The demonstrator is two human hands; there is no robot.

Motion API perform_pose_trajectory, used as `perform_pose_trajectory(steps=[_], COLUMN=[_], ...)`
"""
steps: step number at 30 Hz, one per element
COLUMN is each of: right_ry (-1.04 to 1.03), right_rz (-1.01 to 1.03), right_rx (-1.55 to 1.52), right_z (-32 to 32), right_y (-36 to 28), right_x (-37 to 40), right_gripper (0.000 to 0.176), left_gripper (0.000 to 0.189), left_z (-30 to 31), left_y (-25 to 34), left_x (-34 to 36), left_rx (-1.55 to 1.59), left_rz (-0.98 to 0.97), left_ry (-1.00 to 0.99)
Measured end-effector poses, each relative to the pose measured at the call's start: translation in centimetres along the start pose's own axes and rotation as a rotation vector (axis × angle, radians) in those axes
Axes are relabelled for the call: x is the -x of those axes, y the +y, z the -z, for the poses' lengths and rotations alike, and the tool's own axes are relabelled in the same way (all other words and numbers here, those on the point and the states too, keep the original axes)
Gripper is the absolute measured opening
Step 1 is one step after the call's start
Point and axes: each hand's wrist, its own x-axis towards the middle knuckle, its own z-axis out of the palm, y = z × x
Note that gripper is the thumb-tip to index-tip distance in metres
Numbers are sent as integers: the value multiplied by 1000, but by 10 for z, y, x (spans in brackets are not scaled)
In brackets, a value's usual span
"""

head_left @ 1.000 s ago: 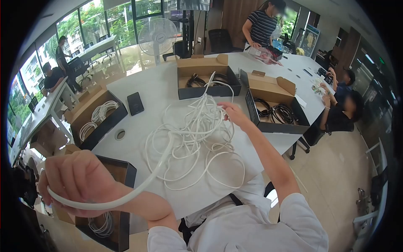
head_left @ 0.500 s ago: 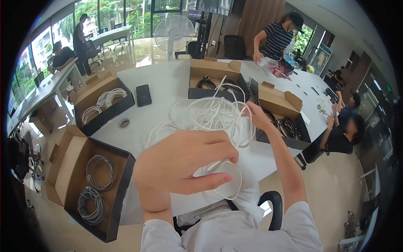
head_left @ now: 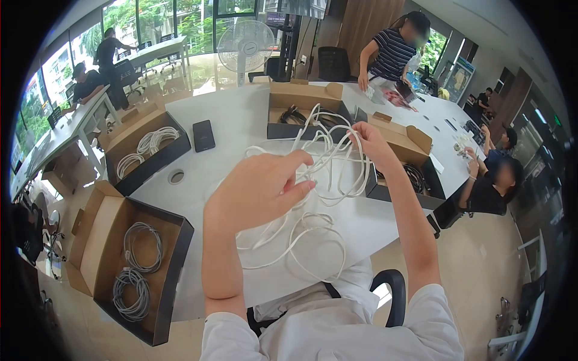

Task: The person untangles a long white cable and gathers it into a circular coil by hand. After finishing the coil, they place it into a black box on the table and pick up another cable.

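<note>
A loose tangle of white cable (head_left: 328, 155) lies on the white table in front of me, some loops raised. My right hand (head_left: 370, 146) is closed on strands at the tangle's right side, its fingertips partly hidden by the loops. At the tangle's left, my left hand (head_left: 259, 186) has thumb and index finger apart, with strands passing behind them. Slack white cable curves below my hands toward the table's near edge.
Open boxes surround the tangle: one with grey coiled cables (head_left: 131, 295), one with white coils (head_left: 158, 139), and two with black cables (head_left: 293, 114) (head_left: 414, 178). A phone (head_left: 204, 136) lies near a table hole (head_left: 176, 177). A person (head_left: 391, 54) stands across the table.
My left hand has moved up and away from me, toward the middle of the tangle. My right hand has lifted slightly, with the loops shifting and more slack showing below.
</note>
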Motion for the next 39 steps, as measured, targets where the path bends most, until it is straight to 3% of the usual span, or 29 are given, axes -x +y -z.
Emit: perform_pose_trajectory(steps=[5, 9, 14, 17, 23, 26, 29, 35, 39], right_ry=[85, 260, 269, 170, 239, 275, 296, 420, 575], right_rz=[-8, -63, -10, 14, 54, -46, -138, -275, -304], right_rx=[-137, -323, -700, -868, -865, -878, -867, -1076, -1195], right_z=[-3, 0, 21, 33, 33, 44, 61, 91, 108], right_y=[-11, -20, -14, -19, -10, 4, 28, 75, 108], right_x=[0, 2, -2, 5, 11, 12, 9, 8, 12], right_gripper=[11, 10, 13, 12, 15, 17, 20, 20, 12], left_gripper=[39, 45, 48, 42, 28, 28, 25, 17, 10], left_z=[-32, -59, -87, -102, -102, -85, -55, -20, 0], left_y=[-27, -56, -85, -99, -133, -149, -149, -160, -170], left_x=[-16, -38, -57, -58, -69, -65, -58, -37, -24], left_rx=[-222, -362, -552, -575, 52, 116, 594, 1546, 1706], left_rz=[71, 252, 386, 379, 402, 436, 640, 430, 289], left_ry=[123, 21, -138, 28, 133, 262, 316, 499, 751])
